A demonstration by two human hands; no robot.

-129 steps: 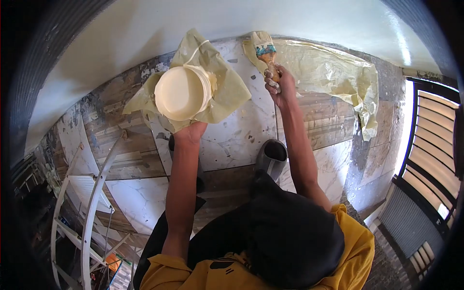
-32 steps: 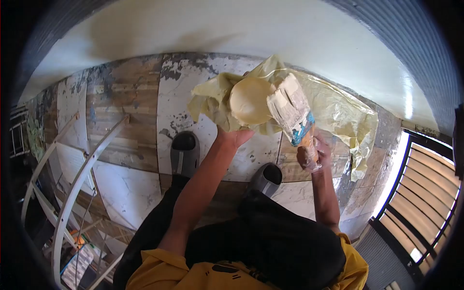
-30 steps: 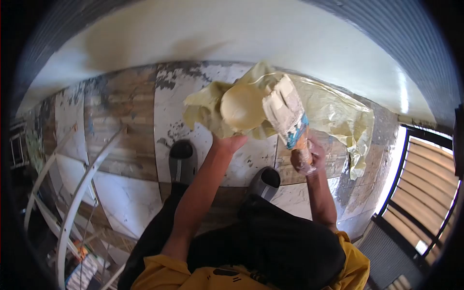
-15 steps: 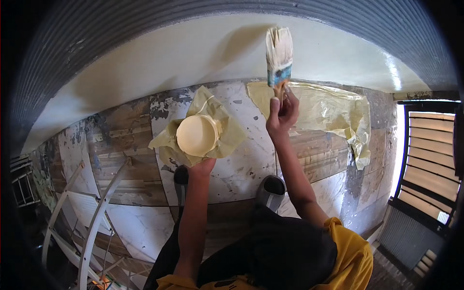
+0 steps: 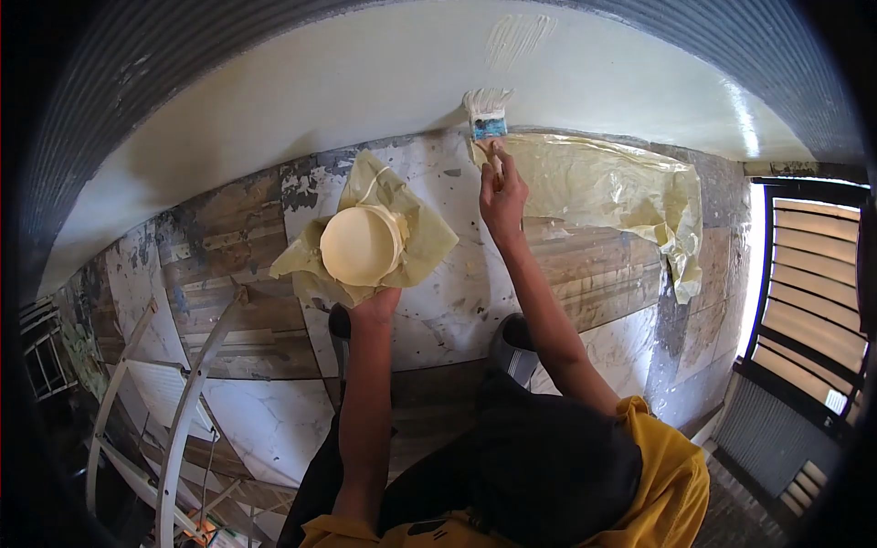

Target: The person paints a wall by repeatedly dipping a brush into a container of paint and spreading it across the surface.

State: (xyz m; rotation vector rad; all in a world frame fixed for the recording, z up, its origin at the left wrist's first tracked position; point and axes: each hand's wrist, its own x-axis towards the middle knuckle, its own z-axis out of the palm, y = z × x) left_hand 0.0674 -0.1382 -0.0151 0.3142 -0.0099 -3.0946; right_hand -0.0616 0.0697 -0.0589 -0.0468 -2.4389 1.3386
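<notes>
R hand [image 5: 502, 194] w/ brush [image 5: 485, 111], L hand [image 5: 373, 306] w/ paint tub [image 5: 360, 245]

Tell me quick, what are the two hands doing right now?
Left hand: closed, holding the paint tub from below.
Right hand: closed on the paintbrush, bristles against the wall.

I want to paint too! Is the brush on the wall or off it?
On it: the brush bristles splay flat against the wall, held by the right hand.
</notes>
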